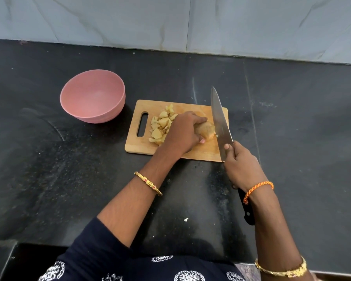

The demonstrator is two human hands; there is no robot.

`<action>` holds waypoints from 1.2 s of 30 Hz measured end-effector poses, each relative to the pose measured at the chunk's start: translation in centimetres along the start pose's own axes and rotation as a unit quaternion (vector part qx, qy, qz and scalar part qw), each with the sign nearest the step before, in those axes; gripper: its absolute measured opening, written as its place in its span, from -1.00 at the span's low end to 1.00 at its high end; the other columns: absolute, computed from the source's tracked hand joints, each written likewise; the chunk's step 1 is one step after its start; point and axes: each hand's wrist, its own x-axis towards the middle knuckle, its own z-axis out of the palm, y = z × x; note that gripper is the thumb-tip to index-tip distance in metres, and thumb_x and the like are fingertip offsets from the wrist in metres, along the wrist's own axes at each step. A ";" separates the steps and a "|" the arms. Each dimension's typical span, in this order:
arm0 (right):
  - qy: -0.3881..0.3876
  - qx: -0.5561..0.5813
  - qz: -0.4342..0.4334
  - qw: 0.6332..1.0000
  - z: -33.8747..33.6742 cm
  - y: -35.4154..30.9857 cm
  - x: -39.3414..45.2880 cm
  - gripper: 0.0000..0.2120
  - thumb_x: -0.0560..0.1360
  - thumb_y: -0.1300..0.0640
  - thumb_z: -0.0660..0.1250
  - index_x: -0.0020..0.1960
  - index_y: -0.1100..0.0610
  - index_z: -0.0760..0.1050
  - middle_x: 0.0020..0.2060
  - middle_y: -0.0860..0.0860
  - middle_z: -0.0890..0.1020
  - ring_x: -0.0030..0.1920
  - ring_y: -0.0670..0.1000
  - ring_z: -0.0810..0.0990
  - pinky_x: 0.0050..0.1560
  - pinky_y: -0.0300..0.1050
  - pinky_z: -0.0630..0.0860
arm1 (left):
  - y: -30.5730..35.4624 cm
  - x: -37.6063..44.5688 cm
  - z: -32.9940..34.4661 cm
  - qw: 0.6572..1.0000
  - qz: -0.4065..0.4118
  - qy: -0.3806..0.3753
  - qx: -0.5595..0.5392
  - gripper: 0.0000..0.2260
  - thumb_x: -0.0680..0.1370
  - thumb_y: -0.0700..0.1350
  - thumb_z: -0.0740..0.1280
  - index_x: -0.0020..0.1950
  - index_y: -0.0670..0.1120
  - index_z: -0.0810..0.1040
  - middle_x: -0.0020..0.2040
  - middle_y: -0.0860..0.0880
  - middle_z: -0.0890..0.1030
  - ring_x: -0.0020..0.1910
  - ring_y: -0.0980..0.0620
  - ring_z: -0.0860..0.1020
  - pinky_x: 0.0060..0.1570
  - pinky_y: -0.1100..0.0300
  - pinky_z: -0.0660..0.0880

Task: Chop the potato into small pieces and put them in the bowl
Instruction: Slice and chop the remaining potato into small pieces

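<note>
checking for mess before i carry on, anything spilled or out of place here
One small pale scrap lies on the dark counter, well off the cutting board near the person; it looks like a stray bit of potato. The pink bowl sits upright and empty.

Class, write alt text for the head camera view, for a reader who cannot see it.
A person's left hand steadies an uncut potato chunk on a wooden cutting board while the right hand holds a large knife beside it. Chopped potato pieces lie on the board's left part; an empty pink bowl stands left of the board on the dark counter.
</note>
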 end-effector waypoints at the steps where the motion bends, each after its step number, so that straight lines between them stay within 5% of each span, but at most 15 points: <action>1: 0.002 -0.001 -0.002 1.000 0.0 0.0 -0.1 -0.75 0.64 0.03 0.01 -0.07 0.12 0.37 -0.31 0.03 0.47 -0.32 0.00 0.44 -0.15 0.08 0.56 | 0.0 0.0 0.0 1.000 0.000 -0.001 0.001 -0.44 0.34 -0.21 0.52 0.32 -0.07 0.49 0.25 -0.02 0.53 0.22 0.00 0.46 0.23 0.22 0.32; 15: -0.012 -0.036 0.001 0.999 -0.1 -0.6 0.3 -0.79 0.64 0.03 0.00 -0.06 0.11 0.30 -0.20 0.12 0.47 -0.35 0.00 0.42 -0.36 -0.15 0.38 | -0.1 0.1 0.0 1.000 0.011 0.003 0.010 -0.44 0.33 -0.20 0.53 0.31 -0.07 0.51 0.22 -0.03 0.55 0.20 -0.01 0.47 0.24 0.18 0.36; 22: -0.047 -0.071 0.051 0.995 1.2 -0.3 -0.3 -0.83 0.64 0.07 0.02 0.03 0.13 0.33 -0.03 0.24 0.49 -0.29 0.10 0.44 -0.17 -0.04 0.43 | -0.3 -0.1 0.1 0.999 0.026 0.015 0.009 -0.46 0.33 -0.20 0.53 0.29 -0.09 0.52 0.18 -0.04 0.57 0.17 0.00 0.48 0.13 0.29 0.29; 29: -0.055 -0.041 0.045 0.997 0.4 1.0 -2.5 -0.78 0.63 0.02 0.01 -0.09 0.07 0.35 -0.23 0.12 0.49 -0.36 0.05 0.45 -0.32 -0.07 0.45 | -0.3 -0.2 0.1 1.000 0.020 0.008 -0.007 -0.45 0.32 -0.22 0.53 0.30 -0.10 0.51 0.18 -0.04 0.56 0.17 -0.01 0.48 0.17 0.25 0.32; 36: 0.010 0.011 0.008 1.000 -0.3 0.4 -1.0 -0.71 0.63 0.02 0.03 -0.24 0.06 0.30 -0.34 0.08 0.46 -0.27 0.12 0.42 -0.20 0.03 0.50 | -0.4 -0.1 0.2 1.000 0.013 0.005 -0.013 -0.44 0.32 -0.21 0.54 0.30 -0.08 0.51 0.21 -0.02 0.55 0.20 0.02 0.47 0.14 0.35 0.27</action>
